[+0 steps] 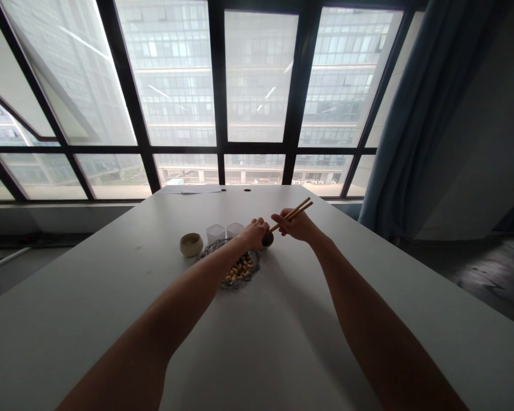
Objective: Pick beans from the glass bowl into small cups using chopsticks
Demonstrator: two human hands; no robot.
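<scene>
My right hand (297, 225) grips a pair of wooden chopsticks (300, 210), their upper ends pointing up to the right. Their lower tips reach a small dark round cup (268, 239). Around that cup's left side, my left hand (256, 233) is closed, fingers bent over it. Below my left forearm sits a clear scalloped glass dish (253, 273) with nuts in their shells (235, 272); the forearm hides part of it. What the dark cup contains cannot be made out.
Left of the dish stands a small beige bowl (191, 245). Two translucent cups (216, 233) are behind the dish. Papers (188, 189) lie at the far edge of the white table (124, 268), near two round holes. Windows rise beyond it, with a blue curtain (405, 125) at right.
</scene>
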